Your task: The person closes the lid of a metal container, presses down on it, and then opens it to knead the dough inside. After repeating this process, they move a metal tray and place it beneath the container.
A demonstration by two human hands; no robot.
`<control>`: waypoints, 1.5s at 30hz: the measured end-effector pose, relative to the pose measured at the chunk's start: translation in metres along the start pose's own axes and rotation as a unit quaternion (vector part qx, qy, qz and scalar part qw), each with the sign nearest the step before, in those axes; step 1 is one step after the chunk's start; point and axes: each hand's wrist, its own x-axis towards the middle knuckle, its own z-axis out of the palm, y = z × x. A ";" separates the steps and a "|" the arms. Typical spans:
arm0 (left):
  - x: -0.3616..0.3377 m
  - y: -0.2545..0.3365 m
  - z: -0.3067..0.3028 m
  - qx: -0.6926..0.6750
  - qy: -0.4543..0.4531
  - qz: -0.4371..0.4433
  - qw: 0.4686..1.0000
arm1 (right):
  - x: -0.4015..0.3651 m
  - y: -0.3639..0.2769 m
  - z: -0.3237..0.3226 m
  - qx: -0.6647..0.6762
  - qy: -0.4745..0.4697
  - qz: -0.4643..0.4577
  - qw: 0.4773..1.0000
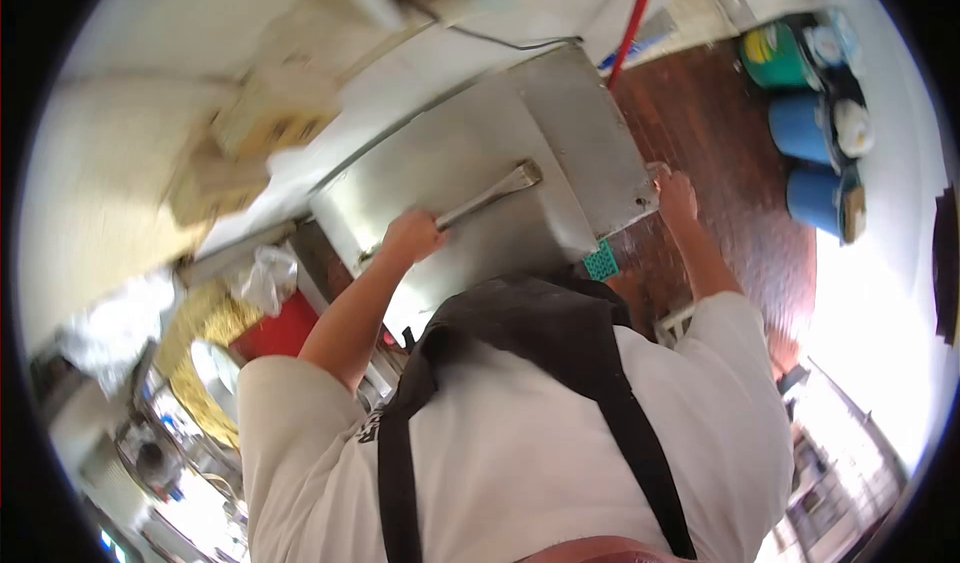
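Observation:
My left hand [412, 236] is closed round the grey handle of a brush [490, 193], whose flared brownish end points away to the right. The brush lies slantwise over a stainless steel worktop [450, 133], which has a seam and a lower section at its right. My right hand [678, 198] is at the right edge of that worktop, its fingers curled. I cannot tell what, if anything, those fingers hold.
A green bucket [775, 55] and blue buckets [800, 128] stand along the wall at right, on a reddish-brown floor [720, 113]. A red hose [634, 23] hangs at the worktop's far corner. To the left are a clear plastic bag [270, 279] and a yellow-patterned surface [205, 328].

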 end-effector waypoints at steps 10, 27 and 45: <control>-0.157 -0.042 0.175 -0.249 0.433 -0.302 0.812 | -0.089 -0.136 -0.011 0.264 -0.099 -0.182 0.942; -0.259 -0.074 -0.047 -0.512 0.460 -0.211 0.694 | -0.078 -0.204 -0.262 0.555 -0.005 -0.181 0.812; -0.219 -0.108 -0.108 -0.413 0.427 -0.242 0.767 | -0.120 -0.235 0.007 0.000 -0.075 -0.618 0.783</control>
